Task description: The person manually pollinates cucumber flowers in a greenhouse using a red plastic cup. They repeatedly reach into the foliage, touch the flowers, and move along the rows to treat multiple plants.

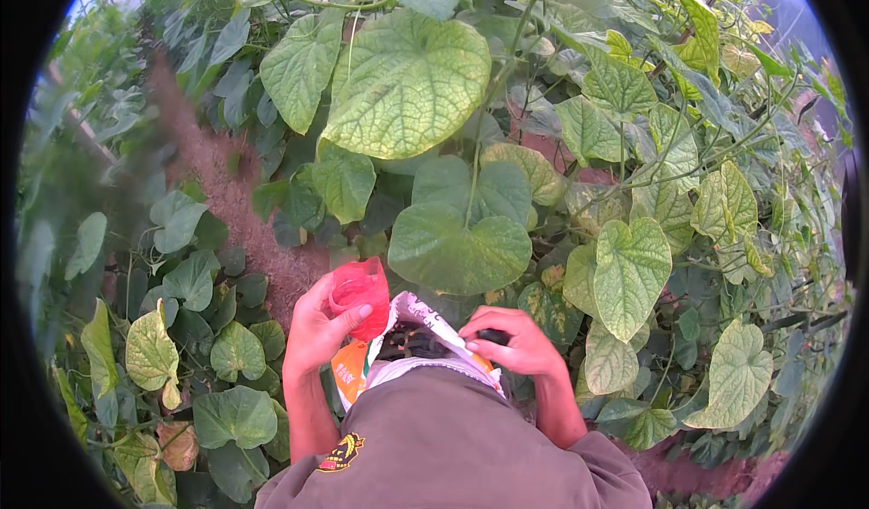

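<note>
My left hand holds a red, thin, mesh-like cup or pouch, its thumb across the side. Against my belly hangs an open woven plastic sack, white with orange and green printing, its mouth facing up. Several dark objects lie inside; what they are I cannot tell. At the sack's right rim is my right hand, its fingers bent over the edge. A small dark thing shows between its thumb and fingers, too hidden to name.
Climbing vines with broad, partly yellowed leaves rise in front and on the right. More leafy plants stand at the left, beside a reddish soil path. A large green leaf hangs just beyond the sack.
</note>
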The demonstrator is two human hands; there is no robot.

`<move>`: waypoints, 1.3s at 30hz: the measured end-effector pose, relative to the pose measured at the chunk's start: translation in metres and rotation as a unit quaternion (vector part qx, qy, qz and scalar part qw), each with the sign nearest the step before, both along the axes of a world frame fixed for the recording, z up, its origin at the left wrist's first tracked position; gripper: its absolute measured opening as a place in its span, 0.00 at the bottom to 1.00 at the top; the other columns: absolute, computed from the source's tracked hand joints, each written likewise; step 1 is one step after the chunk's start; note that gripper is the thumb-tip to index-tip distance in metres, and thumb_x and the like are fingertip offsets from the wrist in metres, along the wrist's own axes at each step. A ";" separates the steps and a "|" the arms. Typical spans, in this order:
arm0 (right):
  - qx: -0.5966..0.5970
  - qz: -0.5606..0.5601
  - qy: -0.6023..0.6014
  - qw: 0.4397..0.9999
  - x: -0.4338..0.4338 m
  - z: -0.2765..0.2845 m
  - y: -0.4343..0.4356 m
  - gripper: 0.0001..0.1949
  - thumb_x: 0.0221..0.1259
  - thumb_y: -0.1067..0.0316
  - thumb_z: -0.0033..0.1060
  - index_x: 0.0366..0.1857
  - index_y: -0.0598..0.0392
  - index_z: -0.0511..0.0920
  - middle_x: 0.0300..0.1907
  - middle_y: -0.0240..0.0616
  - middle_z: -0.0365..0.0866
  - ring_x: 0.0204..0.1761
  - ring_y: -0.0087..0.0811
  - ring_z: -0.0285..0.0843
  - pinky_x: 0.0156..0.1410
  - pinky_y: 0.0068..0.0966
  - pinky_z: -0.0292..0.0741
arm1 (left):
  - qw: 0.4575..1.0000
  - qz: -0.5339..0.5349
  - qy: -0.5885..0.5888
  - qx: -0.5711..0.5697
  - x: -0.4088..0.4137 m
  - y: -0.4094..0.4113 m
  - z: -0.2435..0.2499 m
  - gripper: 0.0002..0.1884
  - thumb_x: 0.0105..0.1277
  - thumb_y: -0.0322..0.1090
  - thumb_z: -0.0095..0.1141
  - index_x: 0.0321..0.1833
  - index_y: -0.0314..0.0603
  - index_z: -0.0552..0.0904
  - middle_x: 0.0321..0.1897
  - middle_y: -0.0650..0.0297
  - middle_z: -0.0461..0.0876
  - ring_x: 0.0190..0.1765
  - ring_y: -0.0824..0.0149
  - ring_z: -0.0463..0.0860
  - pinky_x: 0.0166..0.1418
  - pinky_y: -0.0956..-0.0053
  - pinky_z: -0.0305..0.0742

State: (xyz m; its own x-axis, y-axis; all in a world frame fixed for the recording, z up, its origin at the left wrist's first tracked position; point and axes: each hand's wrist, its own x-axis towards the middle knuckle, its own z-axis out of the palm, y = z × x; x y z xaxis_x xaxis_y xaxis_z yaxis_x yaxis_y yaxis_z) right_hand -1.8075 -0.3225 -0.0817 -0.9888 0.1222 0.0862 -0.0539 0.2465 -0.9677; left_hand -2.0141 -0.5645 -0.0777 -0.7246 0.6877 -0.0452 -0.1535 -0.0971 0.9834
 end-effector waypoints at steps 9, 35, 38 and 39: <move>0.206 0.207 -0.234 0.927 -0.175 -0.226 -0.125 0.18 0.76 0.55 0.51 0.46 0.60 0.85 0.44 0.53 0.88 0.49 0.54 0.85 0.57 0.48 0.79 | 0.999 -0.001 0.045 0.006 -0.137 -0.071 -0.006 0.28 0.64 0.23 0.73 0.67 0.29 0.79 0.56 0.60 0.86 0.57 0.68 0.85 0.65 0.69 0.80; 0.137 0.072 0.075 0.985 -0.427 -0.079 -0.127 0.11 0.72 0.68 0.60 0.52 0.59 0.85 0.47 0.50 0.89 0.48 0.52 0.88 0.53 0.42 0.83 | 0.989 0.124 0.071 0.049 -0.301 -0.100 0.030 0.27 0.64 0.25 0.74 0.65 0.30 0.79 0.54 0.61 0.86 0.56 0.67 0.86 0.64 0.69 0.80; 0.086 0.054 0.105 0.989 -0.448 -0.056 -0.122 0.09 0.72 0.67 0.65 0.47 0.60 0.86 0.41 0.49 0.88 0.41 0.50 0.88 0.46 0.40 0.83 | 0.990 0.111 0.069 0.052 -0.334 -0.092 0.033 0.27 0.63 0.26 0.75 0.65 0.30 0.79 0.54 0.60 0.86 0.56 0.67 0.86 0.64 0.68 0.80; 0.069 0.053 0.103 0.991 -0.454 -0.052 -0.121 0.08 0.72 0.67 0.65 0.46 0.60 0.86 0.40 0.49 0.88 0.39 0.50 0.87 0.45 0.40 0.82 | 0.991 0.104 0.064 0.051 -0.347 -0.089 0.036 0.28 0.62 0.27 0.76 0.64 0.31 0.79 0.54 0.60 0.86 0.56 0.66 0.86 0.64 0.68 0.80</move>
State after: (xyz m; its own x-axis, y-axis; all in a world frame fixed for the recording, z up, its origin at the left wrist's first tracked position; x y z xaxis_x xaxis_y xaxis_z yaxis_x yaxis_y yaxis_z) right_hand -2.2620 -0.4435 -0.1337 -0.9552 -0.0093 0.2958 -0.2794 0.3581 -0.8909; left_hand -2.3607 -0.6538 -0.0419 -0.8462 0.5198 0.1173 0.0049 -0.2126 0.9771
